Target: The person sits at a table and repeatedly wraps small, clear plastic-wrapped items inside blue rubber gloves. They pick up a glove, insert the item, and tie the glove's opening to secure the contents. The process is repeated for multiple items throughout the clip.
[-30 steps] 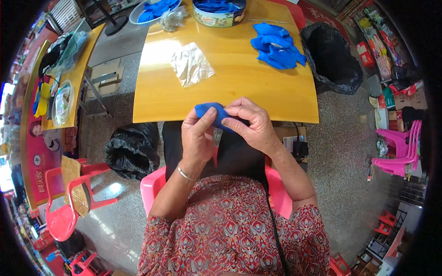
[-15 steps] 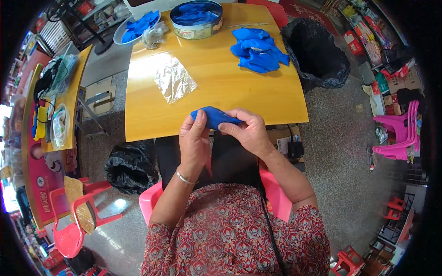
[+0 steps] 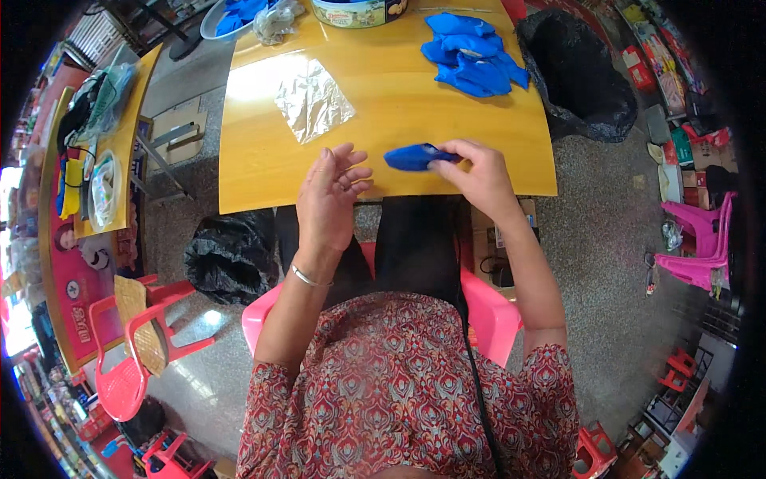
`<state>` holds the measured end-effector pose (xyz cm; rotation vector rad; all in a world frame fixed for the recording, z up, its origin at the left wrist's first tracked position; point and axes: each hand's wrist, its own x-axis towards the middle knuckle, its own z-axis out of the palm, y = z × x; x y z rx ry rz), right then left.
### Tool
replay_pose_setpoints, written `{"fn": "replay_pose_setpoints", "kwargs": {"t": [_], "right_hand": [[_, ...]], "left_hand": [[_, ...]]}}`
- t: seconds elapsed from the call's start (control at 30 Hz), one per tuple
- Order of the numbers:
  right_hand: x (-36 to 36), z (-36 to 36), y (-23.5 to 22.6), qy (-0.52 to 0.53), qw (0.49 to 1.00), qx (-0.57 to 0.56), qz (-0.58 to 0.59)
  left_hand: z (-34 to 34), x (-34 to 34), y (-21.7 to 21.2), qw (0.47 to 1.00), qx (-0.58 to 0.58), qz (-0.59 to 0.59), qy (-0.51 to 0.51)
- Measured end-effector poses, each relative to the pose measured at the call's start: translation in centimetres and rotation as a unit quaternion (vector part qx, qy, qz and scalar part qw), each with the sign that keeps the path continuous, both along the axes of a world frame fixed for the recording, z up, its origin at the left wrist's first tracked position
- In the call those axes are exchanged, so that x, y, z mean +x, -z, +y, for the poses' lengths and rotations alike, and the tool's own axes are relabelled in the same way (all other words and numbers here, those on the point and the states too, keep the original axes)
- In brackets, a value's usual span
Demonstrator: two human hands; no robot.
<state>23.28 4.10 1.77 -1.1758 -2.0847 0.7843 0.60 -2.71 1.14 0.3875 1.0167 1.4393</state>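
A small folded piece of blue, thin, soft material (image 3: 408, 157) is pinched at its right end between the thumb and fingers of my right hand (image 3: 485, 177), over the near part of the yellow table (image 3: 263, 176). To the left, my left hand (image 3: 325, 199) holds nothing, its fingers apart and slightly curled, the palm turned toward the blue piece. Beyond both hands lies a flat clear plastic bag (image 3: 313, 102). At the table's far right several similar blue pieces (image 3: 471, 56) overlap in a pile. What kind of article they are, I cannot tell.
Along the far edge stand a round tin (image 3: 359, 13) and a white bowl (image 3: 209, 30) holding blue pieces, with crumpled clear plastic (image 3: 277, 22) between. A black bin bag (image 3: 574, 88) stands open at the table's right, another black bag (image 3: 231, 263) on the floor at left. Red chair (image 3: 128, 351) lower left.
My left hand has let go of the blue piece and opened. The right hand has carried the piece up and to the right, away from it. The view has shifted.
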Motion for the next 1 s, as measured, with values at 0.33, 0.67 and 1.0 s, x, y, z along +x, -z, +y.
{"fn": "replay_pose_setpoints", "kwargs": {"t": [0.33,0.67,1.0], "right_hand": [[0.5,1.9,0.6,0.059,0.976,0.098,-0.185],[-6.6,5.1,0.9,-0.154,0.916,0.193,-0.317],[-3.8,4.6,-6.1,-0.055,0.975,-0.129,0.173]], "left_hand": [[-0.9,0.6,1.6,0.999,-0.03,-0.037,0.022],[-2.2,0.8,1.3,0.999,-0.035,0.009,0.018],[-3.8,-1.5,1.9,0.999,-0.028,-0.028,-0.014]]}}
